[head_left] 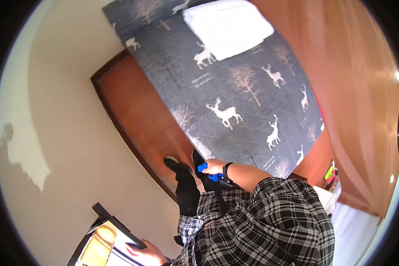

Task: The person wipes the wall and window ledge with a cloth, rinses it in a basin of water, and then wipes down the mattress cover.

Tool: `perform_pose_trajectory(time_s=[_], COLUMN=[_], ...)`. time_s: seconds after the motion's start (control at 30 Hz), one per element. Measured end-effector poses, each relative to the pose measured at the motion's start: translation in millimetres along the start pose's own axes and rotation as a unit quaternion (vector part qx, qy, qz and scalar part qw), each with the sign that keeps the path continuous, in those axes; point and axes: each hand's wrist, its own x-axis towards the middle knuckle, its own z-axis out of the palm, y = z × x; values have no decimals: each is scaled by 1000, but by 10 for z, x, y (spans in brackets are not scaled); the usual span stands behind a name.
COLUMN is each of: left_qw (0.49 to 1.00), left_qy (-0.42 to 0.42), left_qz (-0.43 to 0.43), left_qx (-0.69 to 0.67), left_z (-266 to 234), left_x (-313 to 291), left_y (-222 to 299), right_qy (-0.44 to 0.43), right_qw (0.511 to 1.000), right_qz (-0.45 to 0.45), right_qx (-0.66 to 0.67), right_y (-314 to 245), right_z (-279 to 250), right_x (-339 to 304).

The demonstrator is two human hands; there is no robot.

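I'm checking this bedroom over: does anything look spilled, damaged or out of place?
Nothing clearly stands out: the deer-print bedsheet lies fairly smooth, the white bedding rests on it, and the right-hand grip holds a blue cloth.

Right forearm is angling left and slightly upward across the lower middle of the view, bare below the sleeve; right hand is forming a closed grip. Left hand is showing lower left, pointing up-left, its grip not reading clearly.
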Motion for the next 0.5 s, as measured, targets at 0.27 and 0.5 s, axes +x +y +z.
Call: perform_pose_trajectory(time_s=[0.27,0.5], left_qw=[996,977], left_qy=[34,25], left_qz=[9,40], left_qx=[-76,-206], left_z=[39,1272], left_x=[-38,-101], left_y=[31,-345], right_qy=[149,150], right_qw=[981,977], right_qz=[118,154], right_qx=[27,-9], right_y=[1213,1213], right_z=[-484,-175], right_x=[-1047,-1092])
